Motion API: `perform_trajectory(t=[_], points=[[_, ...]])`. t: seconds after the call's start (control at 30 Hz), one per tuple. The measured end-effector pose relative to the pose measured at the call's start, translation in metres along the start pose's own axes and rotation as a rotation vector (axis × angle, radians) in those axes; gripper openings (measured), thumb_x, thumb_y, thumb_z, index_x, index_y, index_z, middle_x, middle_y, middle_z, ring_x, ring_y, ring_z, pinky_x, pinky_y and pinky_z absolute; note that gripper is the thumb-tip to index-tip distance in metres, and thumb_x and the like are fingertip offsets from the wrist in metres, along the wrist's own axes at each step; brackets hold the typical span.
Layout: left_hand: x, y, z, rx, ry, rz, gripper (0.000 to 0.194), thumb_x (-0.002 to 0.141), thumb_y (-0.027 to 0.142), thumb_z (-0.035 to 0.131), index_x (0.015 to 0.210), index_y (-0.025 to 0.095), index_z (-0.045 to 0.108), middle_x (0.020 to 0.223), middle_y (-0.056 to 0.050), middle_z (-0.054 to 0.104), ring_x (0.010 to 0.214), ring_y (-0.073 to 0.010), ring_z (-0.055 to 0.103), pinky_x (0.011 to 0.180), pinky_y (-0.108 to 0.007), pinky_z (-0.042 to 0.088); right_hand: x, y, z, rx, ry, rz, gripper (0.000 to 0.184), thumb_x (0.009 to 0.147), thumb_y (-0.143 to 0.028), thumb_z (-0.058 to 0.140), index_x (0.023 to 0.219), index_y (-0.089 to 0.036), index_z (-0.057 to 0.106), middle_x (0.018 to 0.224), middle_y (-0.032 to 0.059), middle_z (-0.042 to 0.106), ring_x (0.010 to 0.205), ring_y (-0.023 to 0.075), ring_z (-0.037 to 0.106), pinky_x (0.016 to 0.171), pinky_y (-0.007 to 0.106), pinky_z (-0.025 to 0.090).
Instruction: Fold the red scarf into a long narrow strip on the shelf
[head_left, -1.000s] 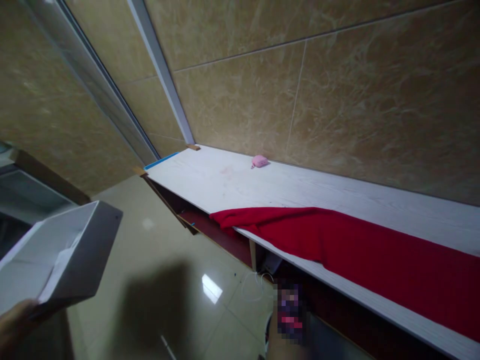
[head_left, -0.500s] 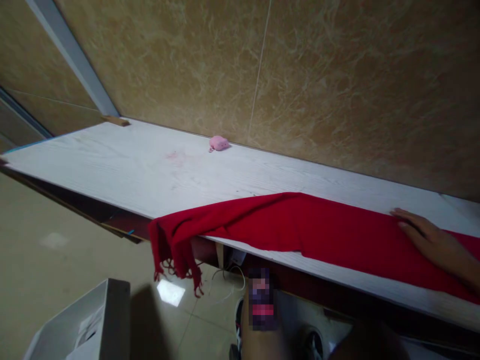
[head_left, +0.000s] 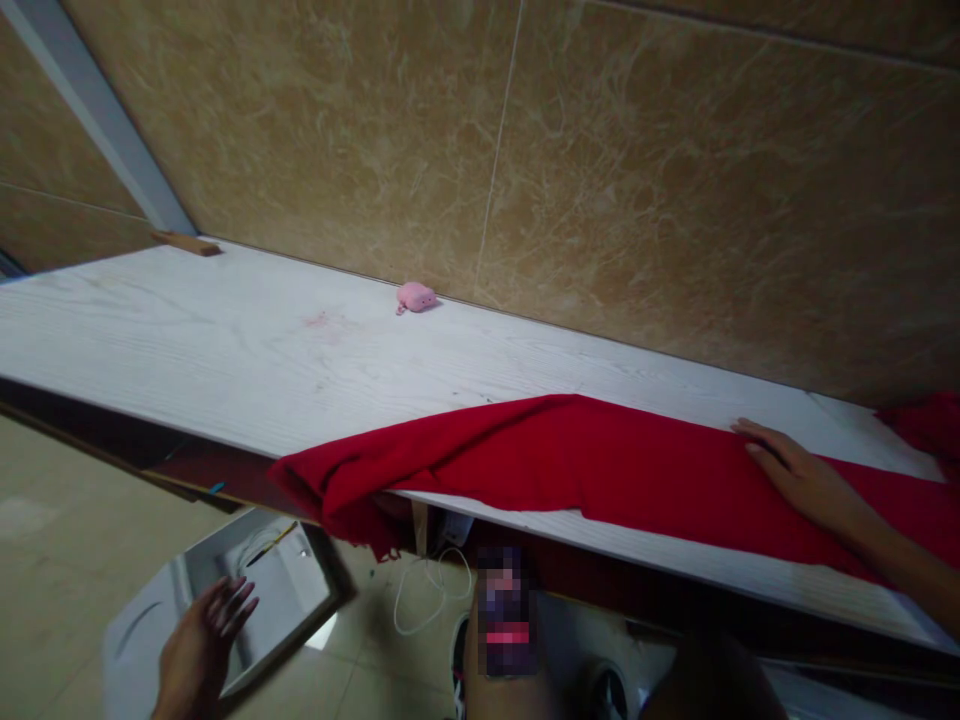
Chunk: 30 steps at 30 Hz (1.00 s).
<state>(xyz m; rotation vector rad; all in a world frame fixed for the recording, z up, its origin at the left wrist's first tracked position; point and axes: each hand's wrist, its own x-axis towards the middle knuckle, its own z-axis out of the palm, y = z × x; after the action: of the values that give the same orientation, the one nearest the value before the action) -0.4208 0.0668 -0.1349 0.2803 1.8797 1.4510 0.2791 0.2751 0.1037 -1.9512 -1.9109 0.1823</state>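
Observation:
A long red scarf (head_left: 570,460) lies along the front of a white wooden shelf (head_left: 225,350), its left end hanging over the edge. My right hand (head_left: 795,475) rests flat on the scarf at the right, fingers stretched out. Lower left, my left hand (head_left: 199,650) hovers with spread fingers over an open white box (head_left: 270,590) that sits low near the floor. A small pink object (head_left: 415,297) lies on the shelf against the wall.
A brown tiled wall (head_left: 600,180) rises behind the shelf. More red cloth (head_left: 926,420) bunches at the far right. A white cable (head_left: 427,590) dangles under the shelf. A small wooden block (head_left: 184,243) sits at the shelf's back left corner.
The white box went from my left hand's grip down to the floor area and my left hand let go. My right hand came onto the scarf and slid left. The view swung right.

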Motion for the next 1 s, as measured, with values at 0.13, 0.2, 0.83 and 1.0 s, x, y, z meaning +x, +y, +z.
perform_trajectory(t=[0.13, 0.2, 0.83, 1.0], points=[[-0.046, 0.027, 0.039, -0.13, -0.393, -0.312, 0.044, 0.067, 0.072, 0.071, 0.075, 0.028, 0.071, 0.089, -0.008, 0.075, 0.115, -0.0387, 0.068, 0.09, -0.048, 0.06, 0.001, 0.001, 0.002, -0.005, 0.014, -0.026, 0.044, 0.098, -0.043, 0.041, 0.124, -0.017, 0.063, 0.143, 0.0197, 0.062, 0.14, 0.0254, 0.054, 0.123, 0.033, 0.032], [-0.085, 0.031, 0.071, -0.218, -0.852, -0.47, 0.076, 0.066, 0.087, 0.066, 0.098, 0.02, 0.08, 0.112, -0.018, 0.077, 0.121, -0.0429, 0.066, 0.095, -0.052, 0.059, 0.002, 0.006, 0.004, -0.017, 0.011, -0.057, 0.046, 0.096, -0.043, 0.04, 0.125, -0.016, 0.063, 0.143, 0.0202, 0.062, 0.139, 0.0262, 0.055, 0.124, 0.036, 0.034], [-0.082, 0.13, 0.105, -0.82, -0.011, -0.046, 0.025, 0.096, 0.024, 0.053, 0.113, 0.028, 0.071, 0.086, 0.002, 0.077, 0.08, -0.0132, 0.074, 0.073, -0.021, 0.061, 0.019, 0.049, 0.032, -0.055, 0.176, -0.29, 0.052, 0.097, -0.047, 0.034, 0.122, -0.016, 0.068, 0.133, 0.0181, 0.07, 0.126, 0.0317, 0.066, 0.112, 0.052, 0.051], [-0.058, 0.204, 0.082, -0.571, 0.156, 0.354, 0.023, 0.094, 0.042, 0.056, 0.107, 0.029, 0.07, 0.101, 0.001, 0.077, 0.115, -0.0226, 0.071, 0.089, -0.033, 0.064, 0.02, 0.053, 0.038, -0.071, 0.222, -0.327, 0.052, 0.099, -0.047, 0.033, 0.122, -0.018, 0.07, 0.133, 0.016, 0.07, 0.125, 0.031, 0.066, 0.11, 0.052, 0.054]])
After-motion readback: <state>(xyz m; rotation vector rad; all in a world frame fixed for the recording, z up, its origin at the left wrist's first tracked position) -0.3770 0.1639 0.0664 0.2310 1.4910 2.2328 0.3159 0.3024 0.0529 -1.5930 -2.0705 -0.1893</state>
